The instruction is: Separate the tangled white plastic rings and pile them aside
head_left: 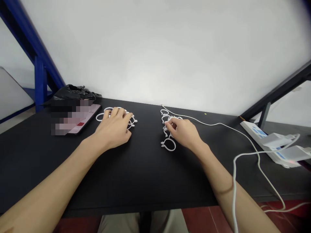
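My left hand point(114, 127) lies palm down over a cluster of white plastic rings point(99, 117), its fingers spread and partly hiding them. Each ring is thin and open, with small knobs at its two ends. To the right, my right hand point(183, 131) is at a second group of white rings, thumb and forefinger pinched on a white ring point(166, 124); the fingers hide most of it. One loose ring point(169, 145) lies nearest me, just below that hand. More rings point(164, 112) show beyond the fingertips.
A phone point(85, 119), partly blurred out, lies at left before a crumpled black bag point(73, 92). A white cable point(213, 124) crosses the black table point(136, 181) and passes over my right forearm. A power strip point(269, 145) with plugged-in chargers sits at right. A pale wall stands behind.
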A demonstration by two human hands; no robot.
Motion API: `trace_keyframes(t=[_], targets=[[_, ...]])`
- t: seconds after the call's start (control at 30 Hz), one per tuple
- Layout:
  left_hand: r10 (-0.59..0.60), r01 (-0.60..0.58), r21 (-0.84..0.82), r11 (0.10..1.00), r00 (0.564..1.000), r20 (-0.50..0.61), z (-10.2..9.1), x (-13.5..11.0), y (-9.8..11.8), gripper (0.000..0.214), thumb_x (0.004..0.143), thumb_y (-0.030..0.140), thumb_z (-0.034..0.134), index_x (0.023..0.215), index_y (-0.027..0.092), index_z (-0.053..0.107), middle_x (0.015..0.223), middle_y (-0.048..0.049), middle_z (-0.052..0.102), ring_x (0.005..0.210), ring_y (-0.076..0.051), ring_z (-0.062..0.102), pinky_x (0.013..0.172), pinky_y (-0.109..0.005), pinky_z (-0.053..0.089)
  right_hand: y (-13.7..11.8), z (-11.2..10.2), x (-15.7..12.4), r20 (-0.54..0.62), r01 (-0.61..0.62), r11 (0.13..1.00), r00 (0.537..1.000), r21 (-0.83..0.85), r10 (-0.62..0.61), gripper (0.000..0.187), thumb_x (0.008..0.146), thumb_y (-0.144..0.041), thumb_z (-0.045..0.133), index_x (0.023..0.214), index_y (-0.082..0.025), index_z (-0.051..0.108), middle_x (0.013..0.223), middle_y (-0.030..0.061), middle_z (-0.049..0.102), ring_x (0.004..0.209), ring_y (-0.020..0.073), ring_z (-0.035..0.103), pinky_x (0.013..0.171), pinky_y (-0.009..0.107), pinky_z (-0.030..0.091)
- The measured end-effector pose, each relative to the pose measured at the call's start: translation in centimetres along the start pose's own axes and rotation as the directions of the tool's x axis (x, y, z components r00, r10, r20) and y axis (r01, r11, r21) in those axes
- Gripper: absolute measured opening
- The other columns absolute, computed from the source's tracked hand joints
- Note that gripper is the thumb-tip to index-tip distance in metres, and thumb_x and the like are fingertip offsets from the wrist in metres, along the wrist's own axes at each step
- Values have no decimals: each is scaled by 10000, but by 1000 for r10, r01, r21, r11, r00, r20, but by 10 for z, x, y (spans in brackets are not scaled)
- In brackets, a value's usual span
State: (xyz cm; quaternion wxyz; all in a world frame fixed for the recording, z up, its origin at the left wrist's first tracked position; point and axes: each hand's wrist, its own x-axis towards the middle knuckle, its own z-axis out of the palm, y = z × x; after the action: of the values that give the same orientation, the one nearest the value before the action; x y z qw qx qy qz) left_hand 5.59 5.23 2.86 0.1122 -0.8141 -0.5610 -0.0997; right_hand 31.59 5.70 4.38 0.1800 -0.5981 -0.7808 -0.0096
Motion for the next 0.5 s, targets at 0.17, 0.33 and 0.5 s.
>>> trace_keyframes(t=[0.17,0.33,0.5], targets=[[-8,8,-29,1000,1000,5,1,-1,-1,599,734,236,469,1317,114,525,1241,-201,534,1160,-392,443,989,-552,322,-2,-6,-3,75,32,999,997,31,-35,57,794,-252,591,784,-245,647,731,-12,664,667,159,573,566,267,333],[34,-34,-86,996,999,-9,2,-1,1,626,715,206,475,1336,137,502,1320,-178,496,1226,-376,411,1044,-564,271,1,-9,-4,206,77,997,975,18,-79,196,753,-211,596,943,-235,640,977,31,636,771,163,585,634,271,402],[96,-98,-125,987,995,-25,2,0,6,608,732,159,445,1338,166,491,1322,-138,503,1205,-335,417,1058,-543,265,8,-1,-3,199,115,993,974,-4,-112,245,826,-169,546,1055,-205,627,1085,81,581,855,177,589,699,287,443]])
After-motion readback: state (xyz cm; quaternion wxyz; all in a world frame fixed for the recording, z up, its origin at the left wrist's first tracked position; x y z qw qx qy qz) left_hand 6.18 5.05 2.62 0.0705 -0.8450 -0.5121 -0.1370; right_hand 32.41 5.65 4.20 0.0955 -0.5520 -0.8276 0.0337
